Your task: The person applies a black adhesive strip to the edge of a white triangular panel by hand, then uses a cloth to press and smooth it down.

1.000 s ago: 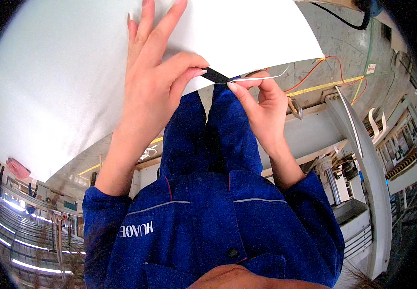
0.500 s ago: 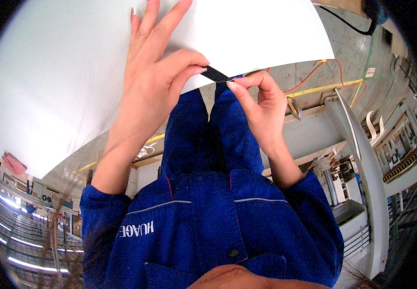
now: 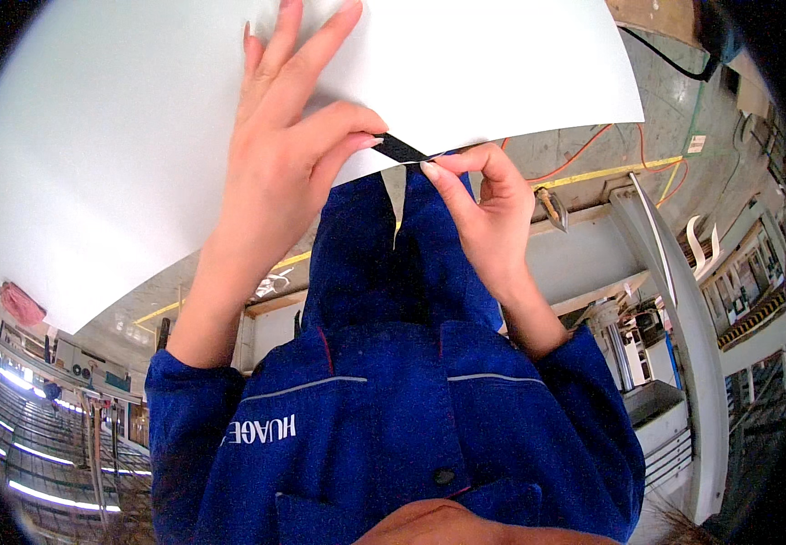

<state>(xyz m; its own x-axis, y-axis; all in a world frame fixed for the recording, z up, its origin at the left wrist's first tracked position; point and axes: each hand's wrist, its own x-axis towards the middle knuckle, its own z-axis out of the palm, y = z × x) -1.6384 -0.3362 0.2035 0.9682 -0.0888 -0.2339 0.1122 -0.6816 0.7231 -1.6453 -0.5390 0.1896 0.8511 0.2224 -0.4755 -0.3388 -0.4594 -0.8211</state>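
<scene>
Grey floor (image 3: 666, 95) showed beyond a white panel (image 3: 511, 68). At the panel's near edge, a black strip (image 3: 401, 148) spanned two thumb-and-finger pinches (seemingly to keep it straight): the left hand (image 3: 273, 154), outer fingers spread; the right hand (image 3: 488, 195), fingers curled.

Person I'm watching wears a royal-blue work jacket (image 3: 366, 454), matching blue trousers (image 3: 348, 241). Pale grey piping (image 3: 307, 386) across both chest sides, thin red trim (image 3: 326, 349) on seams. White lettering (image 3: 264, 430) left chest, dark round button (image 3: 445, 476) down front. Sleeves (image 3: 195, 391) end on forearms; bare hands (image 3: 275, 150).
</scene>
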